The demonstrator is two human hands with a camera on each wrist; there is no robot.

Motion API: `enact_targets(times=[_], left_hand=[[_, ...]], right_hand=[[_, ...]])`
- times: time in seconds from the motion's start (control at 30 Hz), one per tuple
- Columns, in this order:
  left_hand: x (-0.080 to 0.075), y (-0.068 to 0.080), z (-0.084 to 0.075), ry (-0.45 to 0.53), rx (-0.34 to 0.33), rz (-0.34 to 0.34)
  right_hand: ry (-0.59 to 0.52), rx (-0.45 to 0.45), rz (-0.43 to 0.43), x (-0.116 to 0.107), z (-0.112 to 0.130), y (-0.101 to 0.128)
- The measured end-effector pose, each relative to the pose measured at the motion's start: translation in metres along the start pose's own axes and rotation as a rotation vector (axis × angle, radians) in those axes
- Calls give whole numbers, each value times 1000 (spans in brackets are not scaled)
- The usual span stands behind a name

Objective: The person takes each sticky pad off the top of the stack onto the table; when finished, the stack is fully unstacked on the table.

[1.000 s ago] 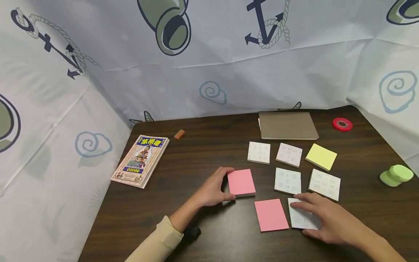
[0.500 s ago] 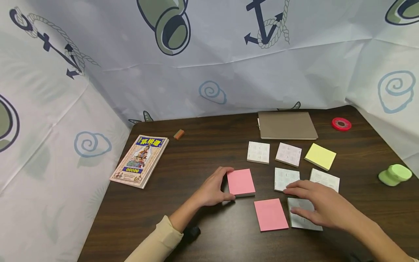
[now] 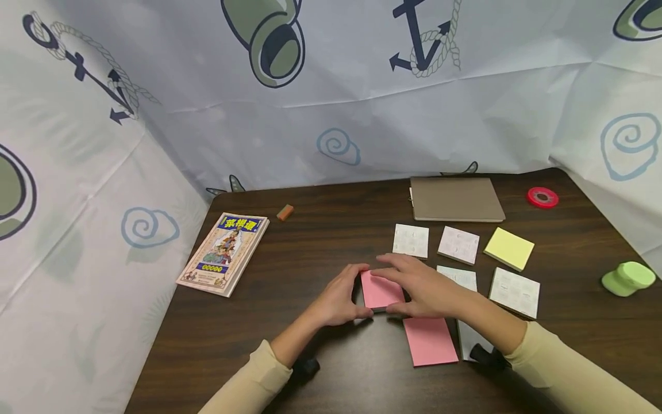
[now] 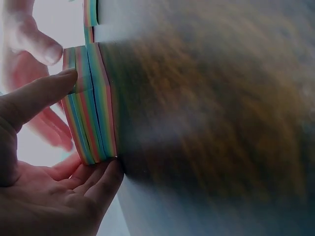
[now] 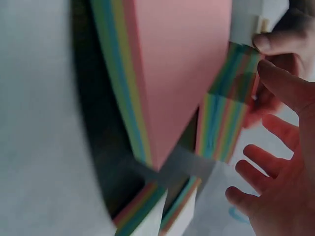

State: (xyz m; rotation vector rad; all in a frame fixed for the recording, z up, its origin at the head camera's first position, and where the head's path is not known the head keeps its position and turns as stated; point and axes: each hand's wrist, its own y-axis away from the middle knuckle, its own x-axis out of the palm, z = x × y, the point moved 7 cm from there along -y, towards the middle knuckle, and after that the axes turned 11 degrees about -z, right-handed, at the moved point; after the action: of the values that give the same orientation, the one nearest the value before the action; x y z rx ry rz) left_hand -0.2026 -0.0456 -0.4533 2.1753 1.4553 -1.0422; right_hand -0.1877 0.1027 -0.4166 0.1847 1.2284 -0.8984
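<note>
While both hands closed on the pink pad (image 3: 381, 290) mid-bench (image 3: 320, 241), the head view showed the left hand (image 3: 338, 299) gripping its left edge and the right hand (image 3: 421, 290) its right, unlifted; other pads (image 3: 457, 244) lay scattered. The left wrist view showed thumb (image 4: 42, 96) and fingers (image 4: 101, 179) pinching that pad's striped edge (image 4: 91, 105). The right wrist view showed it beside a second pad (image 5: 182, 69).

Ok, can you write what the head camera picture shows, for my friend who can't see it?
Two hands meet at a pink sticky-note pad on a dark wooden table: the left hand grips its left edge and the right hand reaches over its right side. More note pads lie to the right, and a picture book lies to the left.
</note>
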Motion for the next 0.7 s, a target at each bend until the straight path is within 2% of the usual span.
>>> enact_targets(times=[0.13,0.23,0.7], left_hand=[[0,0,-1,-26,24,-11],[1,-1,-1,-35,34,-13],[0,-1,-2,-29,30,-19]], right_hand=[[-15,-68,3,15,3,-9],[-13,-85,-2,21,4,-12],[5,-21,31,13,3,-16]])
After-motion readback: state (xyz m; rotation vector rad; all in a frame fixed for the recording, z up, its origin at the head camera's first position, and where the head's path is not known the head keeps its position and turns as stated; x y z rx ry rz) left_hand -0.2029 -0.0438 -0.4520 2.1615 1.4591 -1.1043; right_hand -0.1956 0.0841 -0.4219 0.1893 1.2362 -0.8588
